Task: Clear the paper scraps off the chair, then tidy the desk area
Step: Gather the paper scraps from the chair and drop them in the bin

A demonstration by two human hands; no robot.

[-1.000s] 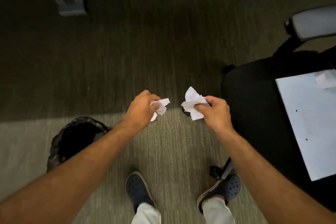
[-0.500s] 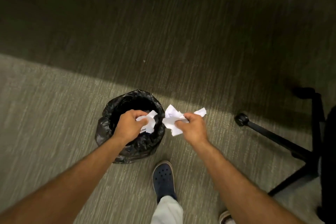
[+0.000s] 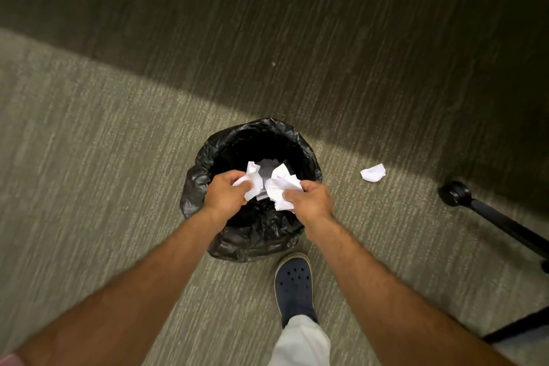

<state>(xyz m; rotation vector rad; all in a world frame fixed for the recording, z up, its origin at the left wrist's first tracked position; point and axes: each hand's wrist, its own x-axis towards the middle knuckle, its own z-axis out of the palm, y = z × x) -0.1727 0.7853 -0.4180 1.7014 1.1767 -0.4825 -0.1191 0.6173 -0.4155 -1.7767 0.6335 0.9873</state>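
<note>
A small waste bin lined with a black bag stands on the carpet in the middle of the head view. Both my hands hover over its mouth. My left hand grips a crumpled white paper scrap. My right hand grips a larger crumpled white scrap. Some pale paper lies deep inside the bin. Another crumpled scrap lies on the carpet to the right of the bin. The chair seat is out of view.
A black chair leg with a caster reaches in from the right edge. My dark blue clog stands just below the bin. The striped carpet is lit in front and shadowed further away.
I have turned from the chair to the bin, and both hands with their scraps moved from beside it to over its opening. A scrap now lies on the carpet to the right.
</note>
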